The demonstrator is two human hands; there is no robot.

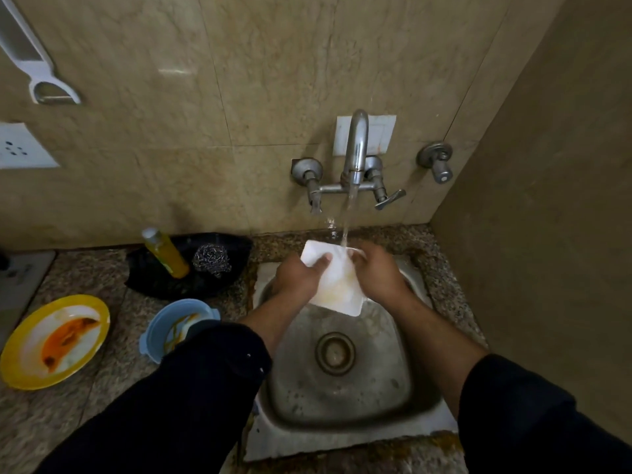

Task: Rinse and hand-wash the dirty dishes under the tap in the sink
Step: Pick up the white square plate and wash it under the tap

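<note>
Speckled stone desk point(126, 302), beige tiled wall, steel sink point(342, 405) in the corner, tap point(355, 148) running. White square dish point(337, 285) is tilted over the sink, far edge under the stream. Left hand point(297, 278) fingers grip its left rim, thumb on top. Right hand point(376, 271) seems to grip the right rim, fingertips hidden. I judge it stiff, light, slick, chippable: hold opposite rims. Soiled yellow plate point(54, 340) and blue bowl point(178, 328) sit on the desk.

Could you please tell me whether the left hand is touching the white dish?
Touching. The head view shows the left hand gripping the white dish, thumb over its edge.
</note>
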